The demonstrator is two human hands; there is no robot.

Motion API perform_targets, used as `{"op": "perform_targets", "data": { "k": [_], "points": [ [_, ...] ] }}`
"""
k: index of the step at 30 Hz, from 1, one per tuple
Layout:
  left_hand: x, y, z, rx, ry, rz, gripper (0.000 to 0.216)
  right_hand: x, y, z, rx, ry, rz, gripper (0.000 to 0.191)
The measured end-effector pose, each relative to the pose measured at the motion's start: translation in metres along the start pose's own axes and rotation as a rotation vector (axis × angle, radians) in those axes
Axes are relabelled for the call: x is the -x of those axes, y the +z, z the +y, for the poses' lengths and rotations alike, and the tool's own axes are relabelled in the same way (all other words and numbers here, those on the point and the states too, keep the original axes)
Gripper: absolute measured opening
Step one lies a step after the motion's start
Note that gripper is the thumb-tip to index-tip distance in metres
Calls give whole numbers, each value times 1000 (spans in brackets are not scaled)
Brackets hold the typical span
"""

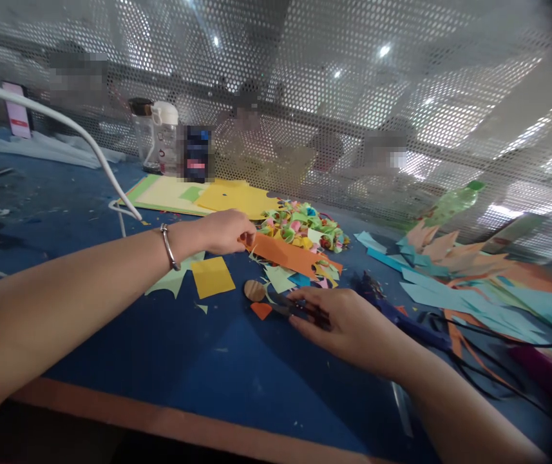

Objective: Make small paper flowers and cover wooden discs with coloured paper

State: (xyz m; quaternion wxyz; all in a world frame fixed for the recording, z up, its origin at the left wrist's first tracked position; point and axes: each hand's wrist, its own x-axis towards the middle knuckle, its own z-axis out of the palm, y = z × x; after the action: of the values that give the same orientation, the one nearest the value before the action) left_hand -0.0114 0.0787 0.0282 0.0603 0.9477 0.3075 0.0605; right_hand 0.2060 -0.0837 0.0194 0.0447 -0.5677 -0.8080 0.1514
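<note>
My left hand, with a silver bangle at its wrist, pinches the left end of an orange paper strip. In my right hand is a dark pair of scissors, held low over the table and pointing left; part of the handles is hidden by the fingers. By the blade tips lie a round wooden disc and a small orange paper piece. A yellow paper square rests below my left hand. Behind the strip is a heap of small coloured paper cuttings.
Yellow sheets lie at the back, near two bottles and a phone. A white cable arches on the left. Blue glue gun, black cords and light-blue paper are on the right. A perforated screen stands behind.
</note>
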Motion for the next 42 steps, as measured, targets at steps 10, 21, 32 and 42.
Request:
{"op": "perform_targets", "data": {
  "k": [10, 21, 32, 42],
  "points": [
    [-5, -2, 6, 16, 68, 23, 14, 0, -1, 0, 6, -2, 7, 18],
    [9, -2, 59, 1407, -364, 391, 8, 2, -1, -3, 12, 24, -9, 19],
    [29, 13, 97, 1649, -522, 450, 18, 7, 1, -1, 82, -56, 48, 22],
    [29, 21, 104, 1658, -515, 507, 19, 10, 8, 0, 291, -362, 610, 21]
  ]
}}
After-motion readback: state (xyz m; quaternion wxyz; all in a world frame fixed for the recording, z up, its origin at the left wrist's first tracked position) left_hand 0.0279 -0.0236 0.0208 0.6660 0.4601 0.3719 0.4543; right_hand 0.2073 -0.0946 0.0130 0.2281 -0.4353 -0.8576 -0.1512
